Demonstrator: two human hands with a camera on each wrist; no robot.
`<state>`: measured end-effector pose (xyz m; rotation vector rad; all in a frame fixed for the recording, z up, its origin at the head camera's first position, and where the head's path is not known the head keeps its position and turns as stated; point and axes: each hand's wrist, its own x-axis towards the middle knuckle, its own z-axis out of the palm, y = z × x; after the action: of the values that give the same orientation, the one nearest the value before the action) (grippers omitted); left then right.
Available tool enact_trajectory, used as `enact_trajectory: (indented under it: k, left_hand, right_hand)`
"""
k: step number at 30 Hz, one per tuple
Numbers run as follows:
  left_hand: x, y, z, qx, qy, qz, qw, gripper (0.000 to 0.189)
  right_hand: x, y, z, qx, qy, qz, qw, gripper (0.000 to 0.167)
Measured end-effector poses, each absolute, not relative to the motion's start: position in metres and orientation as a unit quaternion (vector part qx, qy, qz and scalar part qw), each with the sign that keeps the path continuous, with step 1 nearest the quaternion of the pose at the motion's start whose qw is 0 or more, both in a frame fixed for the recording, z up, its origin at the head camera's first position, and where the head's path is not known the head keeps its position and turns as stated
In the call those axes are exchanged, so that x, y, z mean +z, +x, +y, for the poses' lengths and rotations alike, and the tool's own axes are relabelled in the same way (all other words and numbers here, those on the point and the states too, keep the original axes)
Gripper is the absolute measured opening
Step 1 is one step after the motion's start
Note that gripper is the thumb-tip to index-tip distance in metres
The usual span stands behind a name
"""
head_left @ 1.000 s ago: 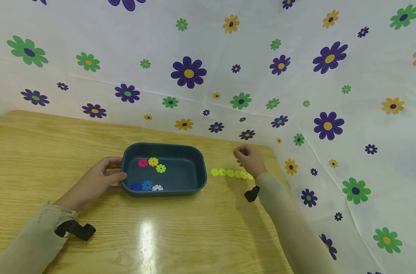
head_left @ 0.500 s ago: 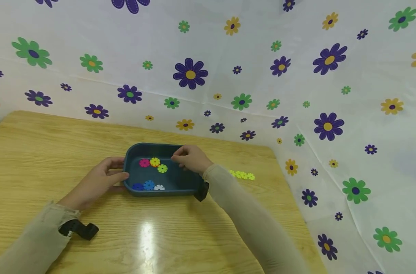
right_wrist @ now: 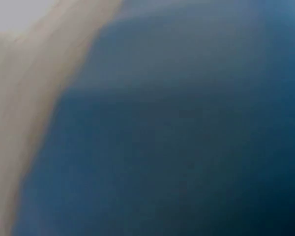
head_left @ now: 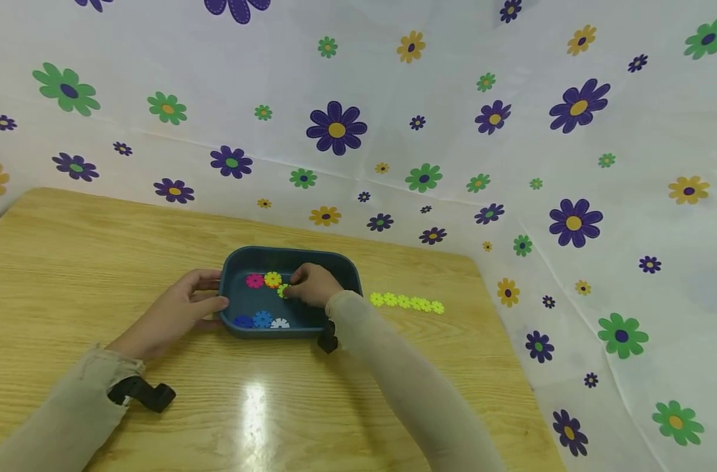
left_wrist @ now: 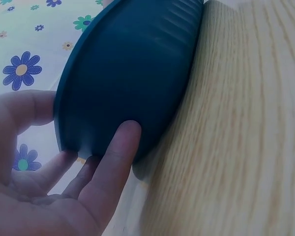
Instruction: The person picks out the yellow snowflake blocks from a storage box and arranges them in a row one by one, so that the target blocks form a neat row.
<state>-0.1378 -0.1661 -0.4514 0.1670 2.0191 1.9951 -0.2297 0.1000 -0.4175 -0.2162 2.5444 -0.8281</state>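
Note:
My left hand point(head_left: 172, 311) grips the left end of a dark blue-green plastic tray point(head_left: 258, 334), its thumb point(head_left: 215, 303) at the rim. In the left wrist view the fingers lie against the tray's outer wall point(left_wrist: 123, 73). Inside the tray, my right hand point(head_left: 317, 286) has its fingertips on a yellow-green snowflake building disc point(head_left: 281, 290), pinching it and partly covering it. A pink disc point(head_left: 254, 280) and a yellow disc point(head_left: 272, 278), overlapping an orange one, lie just left of it. Along the near wall lie a dark blue disc point(head_left: 243, 322), a blue disc point(head_left: 263, 319) and a white disc point(head_left: 280, 323).
To the right of the tray, a row of several yellow-green discs point(head_left: 404, 301) lies on the wooden table point(head_left: 311, 406). A flower-patterned cloth point(head_left: 370, 78) hangs behind the table and along its right side. Blue blur fills most of the right wrist view.
My right hand has moved left from above the disc row into the tray, down to the yellow-green disc. The left hand keeps its hold on the tray.

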Motion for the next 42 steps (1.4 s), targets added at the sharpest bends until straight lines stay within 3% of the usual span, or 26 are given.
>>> enact_trajectory:
  k: [5, 26, 42]
  left_hand:
    - [-0.4484, -0.1372, -0.166, 0.688, 0.054, 0.709, 0.143, 0.069]
    - [-0.4459, -0.1342, -0.1642, 0.686, 0.057, 0.71, 0.147, 0.068]
    - [-0.4494, -0.1355, -0.1632, 0.69, 0.052, 0.706, 0.152, 0.07]
  right_hand:
    - [-0.4204, -0.2317, 0.096, -0.281, -0.08, 0.934, 0.205, 0.023]
    - [-0.418, -0.2266, 0.0942, -0.277, -0.08, 0.934, 0.211, 0.014]
    - [-0.425, -0.2295, 0.0992, -0.286, -0.043, 0.935, 0.204, 0.023]
